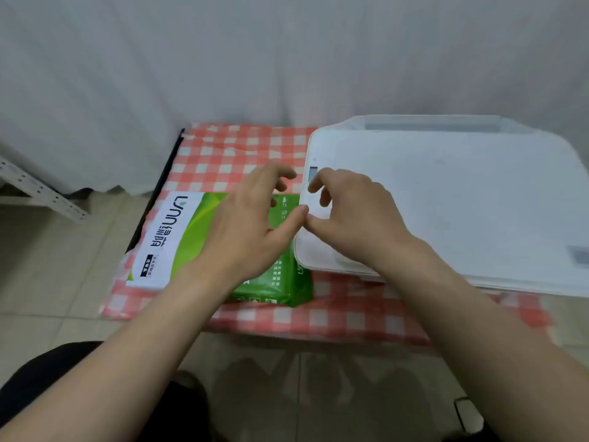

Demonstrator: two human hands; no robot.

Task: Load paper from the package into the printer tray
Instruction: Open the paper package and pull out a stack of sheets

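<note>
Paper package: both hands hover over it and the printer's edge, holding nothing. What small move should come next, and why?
Probably lower the left hand and right hand onto the green paper package and take a grip on its wrapper to open it. The package looks sealed, lying flat on the checkered cloth beside the printer, and no loose sheets show.

Both hands (248, 218) (353, 215) empty, thumbs touching, btwn paper pkg (191, 237) & printer (446, 199).

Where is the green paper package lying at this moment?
In the head view, the paper package lies flat on the checkered tablecloth, left of the white printer, partly under the left hand.
</note>
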